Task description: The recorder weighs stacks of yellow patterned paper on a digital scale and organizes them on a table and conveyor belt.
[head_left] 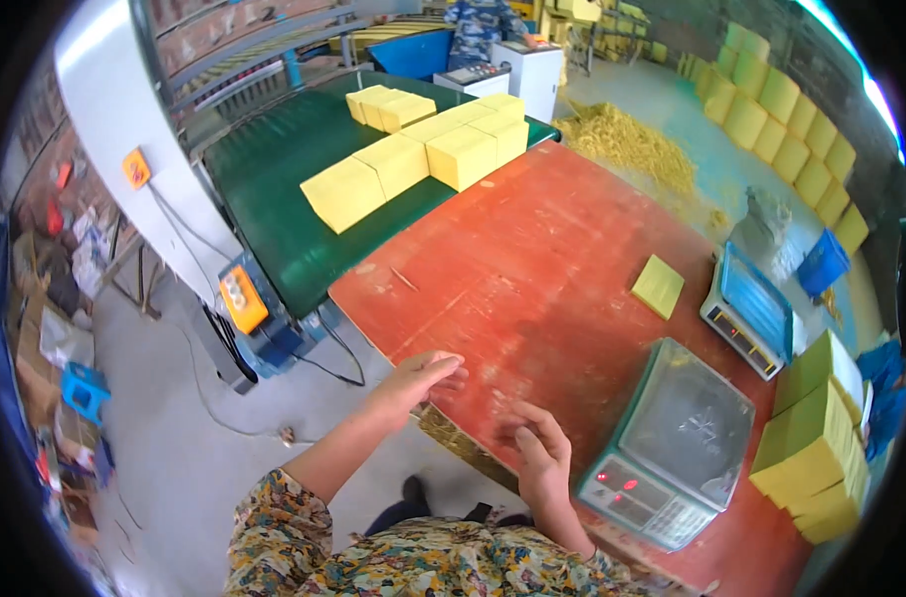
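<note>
My left hand (425, 384) hovers by the near left edge of the red tabletop (473, 289), fingers loosely bent and nothing in it. To its right, my right hand (544, 460) is also empty, thumb and fingers apart, close to a green-and-white digital scale (687, 423). That scale has a clear cover over its bare pan and lit red digits. Farther off on the red top lies a thin yellow slab (659, 287). Several yellow blocks (383, 164) stand in a row on the green conveyor belt (264, 209), with a smaller group of yellow blocks (388, 106) behind them.
A blue-topped scale (749, 308) stands at the table's right edge, near stacked yellow blocks (816, 448). An orange control box (244, 297) with cables sits at the belt's near corner. Beyond are yellow shavings (627, 144), a blue bucket (823, 264) and a person in camouflage (483, 30).
</note>
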`<action>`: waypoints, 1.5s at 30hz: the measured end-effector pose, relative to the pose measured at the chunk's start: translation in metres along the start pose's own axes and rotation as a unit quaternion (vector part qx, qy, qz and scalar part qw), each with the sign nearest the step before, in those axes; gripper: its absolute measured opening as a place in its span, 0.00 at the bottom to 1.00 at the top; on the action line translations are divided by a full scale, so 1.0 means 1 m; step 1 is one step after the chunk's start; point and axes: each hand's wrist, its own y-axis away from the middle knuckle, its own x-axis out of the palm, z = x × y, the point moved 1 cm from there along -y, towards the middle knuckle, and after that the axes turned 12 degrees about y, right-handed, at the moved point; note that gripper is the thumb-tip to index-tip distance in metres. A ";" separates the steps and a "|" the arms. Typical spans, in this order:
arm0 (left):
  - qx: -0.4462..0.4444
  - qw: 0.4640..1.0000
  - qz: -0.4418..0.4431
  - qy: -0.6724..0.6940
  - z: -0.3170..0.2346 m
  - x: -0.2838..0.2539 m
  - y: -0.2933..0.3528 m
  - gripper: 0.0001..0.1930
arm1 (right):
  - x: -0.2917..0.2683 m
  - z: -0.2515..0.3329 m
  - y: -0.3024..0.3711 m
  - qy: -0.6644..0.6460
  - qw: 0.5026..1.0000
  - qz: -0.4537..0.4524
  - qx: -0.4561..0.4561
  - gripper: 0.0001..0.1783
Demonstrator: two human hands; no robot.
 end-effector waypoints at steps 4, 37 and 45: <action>0.015 1.000 0.006 -0.009 -0.050 -0.065 -0.037 0.19 | 0.061 -0.013 -0.060 0.048 0.997 0.061 -0.020 0.17; 0.366 0.588 -0.039 -0.721 -0.278 -0.194 -0.501 0.39 | 0.020 -0.051 -0.839 0.176 0.979 -0.090 -0.047 0.35; 0.386 0.634 0.015 -0.670 -0.264 -0.190 -0.472 0.37 | -0.020 -0.055 -0.768 0.202 0.971 -0.099 -0.079 0.30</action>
